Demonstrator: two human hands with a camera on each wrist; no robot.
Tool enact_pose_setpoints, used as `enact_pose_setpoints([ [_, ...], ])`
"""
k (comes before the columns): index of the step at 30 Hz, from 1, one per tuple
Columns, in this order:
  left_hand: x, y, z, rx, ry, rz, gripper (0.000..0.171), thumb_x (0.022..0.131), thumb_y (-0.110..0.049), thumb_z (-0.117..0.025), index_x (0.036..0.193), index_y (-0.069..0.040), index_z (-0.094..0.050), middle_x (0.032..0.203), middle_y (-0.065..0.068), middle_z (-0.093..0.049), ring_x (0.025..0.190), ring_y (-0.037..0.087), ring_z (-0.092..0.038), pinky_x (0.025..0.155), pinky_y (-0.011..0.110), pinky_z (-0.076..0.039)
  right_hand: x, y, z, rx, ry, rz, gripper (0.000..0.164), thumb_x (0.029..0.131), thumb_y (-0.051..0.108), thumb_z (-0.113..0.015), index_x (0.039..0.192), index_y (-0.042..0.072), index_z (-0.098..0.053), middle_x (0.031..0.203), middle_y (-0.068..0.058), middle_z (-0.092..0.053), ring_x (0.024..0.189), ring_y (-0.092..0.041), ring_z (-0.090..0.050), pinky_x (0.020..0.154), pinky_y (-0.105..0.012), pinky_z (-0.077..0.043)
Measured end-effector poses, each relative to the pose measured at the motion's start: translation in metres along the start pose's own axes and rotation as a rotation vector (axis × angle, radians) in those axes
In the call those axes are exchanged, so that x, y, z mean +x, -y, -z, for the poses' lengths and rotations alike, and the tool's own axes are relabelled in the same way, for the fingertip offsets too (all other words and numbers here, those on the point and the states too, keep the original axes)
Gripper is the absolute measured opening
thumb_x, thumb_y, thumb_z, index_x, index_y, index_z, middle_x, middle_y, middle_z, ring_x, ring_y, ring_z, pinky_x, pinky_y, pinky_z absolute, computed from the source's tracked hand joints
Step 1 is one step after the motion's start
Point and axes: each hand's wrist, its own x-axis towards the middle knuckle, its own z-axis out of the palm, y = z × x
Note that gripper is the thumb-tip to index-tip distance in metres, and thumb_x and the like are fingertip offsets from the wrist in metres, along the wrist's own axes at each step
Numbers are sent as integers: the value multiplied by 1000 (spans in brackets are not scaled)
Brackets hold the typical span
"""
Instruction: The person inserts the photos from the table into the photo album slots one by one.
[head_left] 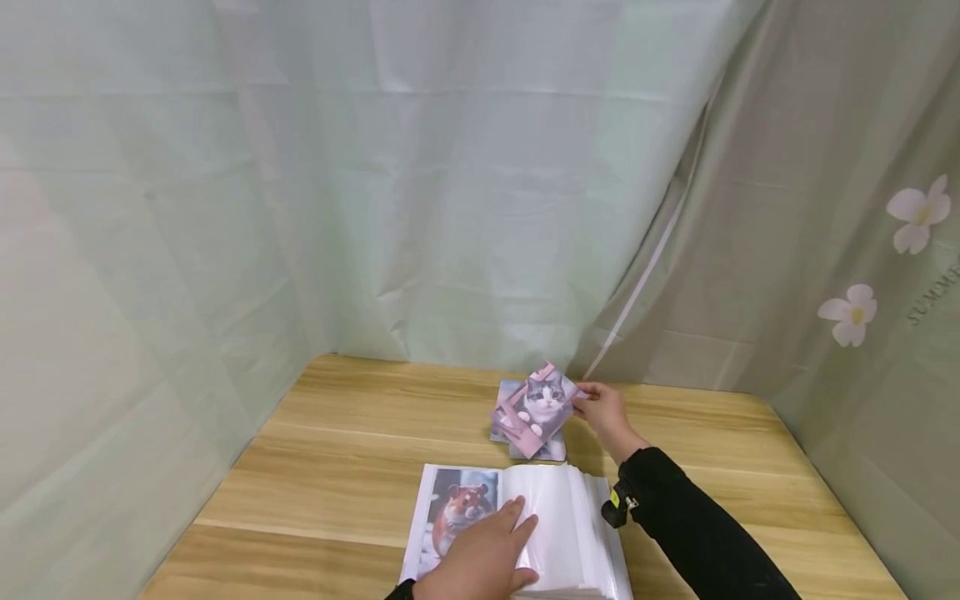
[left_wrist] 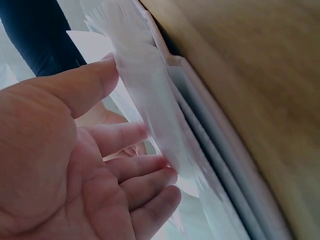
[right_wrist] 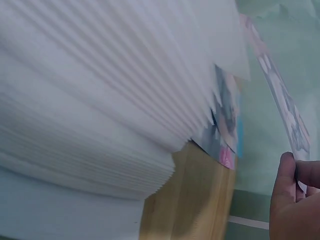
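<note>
The album (head_left: 555, 533) lies spread on the table (head_left: 315, 483), its loose page edges fanning a little along the right side. The left hand (head_left: 480, 550) rests across its inner fold, thumb and fingers apart, fingertips on the clear sleeves; this grip clasps nothing. A hamster photo (head_left: 467, 504) fills the album's left page, partly covered by that hand.

Beyond the album's far edge, the right hand (head_left: 606, 414) has its grip clamped on a cat photo (head_left: 545, 402), thumb and fingers pinching one corner. The cat photo is tilted and raised off a few photos (head_left: 547, 451), which lie overlapping just past the album; whether they touch its cover I cannot tell. Bare wood stretches broadly to the album's left and right, with a narrower strip between its far edge and the curtain (head_left: 450, 208) hanging at the table's far edge.
</note>
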Motion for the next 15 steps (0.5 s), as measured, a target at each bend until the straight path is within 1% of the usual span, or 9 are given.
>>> enact_pose_setpoints([
  [3,0,0,0,7,-15,-6,66,88,-52,-70,140,-13,-59,147,13,-52,132,23,-53,98,30,-51,0,-3,0,-13,-3,-3,27,90,-15,-62,117,-18,-59,88,-16,-58,69,-11,-62,72,-28,-60],
  [7,0,0,-2,11,-21,-8,66,88,-52,-70,139,-13,-59,146,13,-52,132,22,-53,98,30,-51,-3,-7,0,-63,1,-10,26,90,-13,-62,116,-17,-60,87,-12,-58,70,-12,-62,80,-37,-60],
  [10,0,0,-3,11,-18,-6,66,88,-53,-70,139,-13,-59,147,12,-52,132,22,-52,98,29,-50,-6,-8,1,-109,18,-15,27,91,-12,-63,117,-17,-60,88,-13,-59,74,-15,-63,85,-43,-58],
  [13,0,0,-3,14,-20,-3,66,87,-53,-70,139,-14,-59,147,12,-52,132,22,-53,98,29,-50,-8,-7,3,-137,50,-24,28,92,-11,-62,119,-16,-59,93,-15,-60,78,-17,-64,88,-45,-57],
  [15,0,0,-3,15,-21,-3,66,87,-53,-70,139,-14,-60,146,12,-52,131,22,-53,98,30,-51,-8,-7,6,-137,78,-28,28,93,-11,-61,120,-16,-58,95,-17,-61,80,-18,-65,89,-44,-57],
])
